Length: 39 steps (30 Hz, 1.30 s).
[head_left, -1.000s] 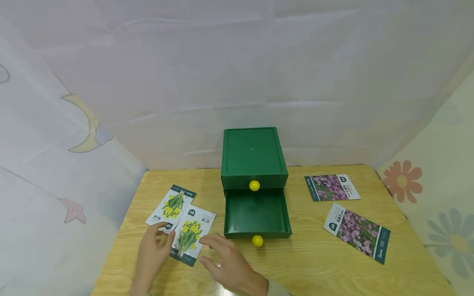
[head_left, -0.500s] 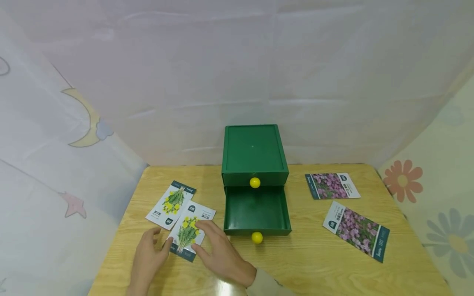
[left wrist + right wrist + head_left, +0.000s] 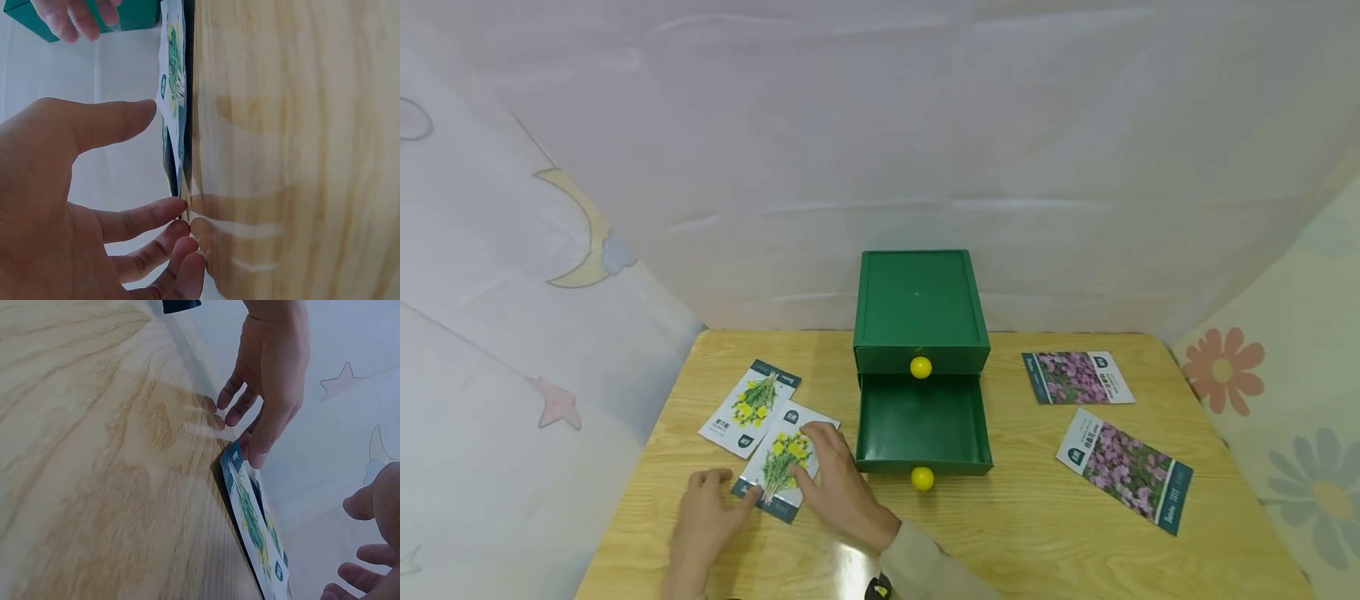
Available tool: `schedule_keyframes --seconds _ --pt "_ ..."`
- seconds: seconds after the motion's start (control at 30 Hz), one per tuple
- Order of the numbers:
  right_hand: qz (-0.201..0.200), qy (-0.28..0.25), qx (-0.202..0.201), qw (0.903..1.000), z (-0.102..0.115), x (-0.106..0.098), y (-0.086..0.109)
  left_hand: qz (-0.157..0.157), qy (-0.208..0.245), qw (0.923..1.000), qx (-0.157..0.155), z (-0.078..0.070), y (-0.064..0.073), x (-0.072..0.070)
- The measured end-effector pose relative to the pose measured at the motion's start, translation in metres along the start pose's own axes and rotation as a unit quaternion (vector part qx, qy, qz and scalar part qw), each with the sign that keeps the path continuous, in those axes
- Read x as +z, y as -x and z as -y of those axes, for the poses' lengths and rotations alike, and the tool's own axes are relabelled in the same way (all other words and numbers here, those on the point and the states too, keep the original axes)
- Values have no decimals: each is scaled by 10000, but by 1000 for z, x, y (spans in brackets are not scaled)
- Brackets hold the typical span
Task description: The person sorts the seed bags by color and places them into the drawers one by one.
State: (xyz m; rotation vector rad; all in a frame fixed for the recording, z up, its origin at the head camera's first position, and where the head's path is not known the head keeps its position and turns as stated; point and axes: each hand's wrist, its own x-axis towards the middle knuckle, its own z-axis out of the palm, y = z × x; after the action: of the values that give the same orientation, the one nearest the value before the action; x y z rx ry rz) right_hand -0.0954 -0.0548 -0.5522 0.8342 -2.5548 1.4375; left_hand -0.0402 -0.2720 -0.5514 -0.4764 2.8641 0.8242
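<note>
Two seed packets with yellow flowers lie at the left of the table, the nearer packet [image 3: 784, 460] overlapping the edge of the farther packet [image 3: 752, 408]. My left hand [image 3: 707, 517] is at the nearer packet's lower-left corner. In the left wrist view its thumb and fingers [image 3: 140, 219] are spread around that corner, fingertips low at the wooden surface, with no grip on it. My right hand [image 3: 838, 487] is over the right side of the same packet, thumb and fingers apart. In the right wrist view only part of the right hand [image 3: 375, 550] shows, apart from the packet.
A green drawer cabinet [image 3: 921, 300] with yellow knobs stands at the back middle. Its lower drawer [image 3: 925, 467] is pulled out. Two pink-flower seed packets, a farther packet [image 3: 1071, 377] and a nearer packet [image 3: 1123, 467], lie at the right of the wooden table [image 3: 1022, 542].
My right hand has moved left and in over the nearer yellow-flower packet. My left hand has shifted slightly down and right along its lower corner. The drawer stays out.
</note>
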Motion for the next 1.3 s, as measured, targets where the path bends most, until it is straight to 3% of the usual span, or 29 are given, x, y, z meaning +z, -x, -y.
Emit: schedule_keyframes --seconds 0.33,0.7,0.97,1.1,1.3 --pt "-165 -117 566 9982 -13 13 -13 -57 -51 10000 2 -3 6 2" --pt "250 767 1087 9908 -26 22 -22 -114 -35 9999 -47 -8 7 0" --pt "45 1075 995 9892 -27 24 -19 -15 59 9999 -114 -7 6 0" --pt "15 1151 994 9884 -26 24 -19 119 377 9991 -180 -5 3 -3" --pt "47 1035 1240 9869 -24 25 -21 305 1223 9913 -379 -4 -1 -5"
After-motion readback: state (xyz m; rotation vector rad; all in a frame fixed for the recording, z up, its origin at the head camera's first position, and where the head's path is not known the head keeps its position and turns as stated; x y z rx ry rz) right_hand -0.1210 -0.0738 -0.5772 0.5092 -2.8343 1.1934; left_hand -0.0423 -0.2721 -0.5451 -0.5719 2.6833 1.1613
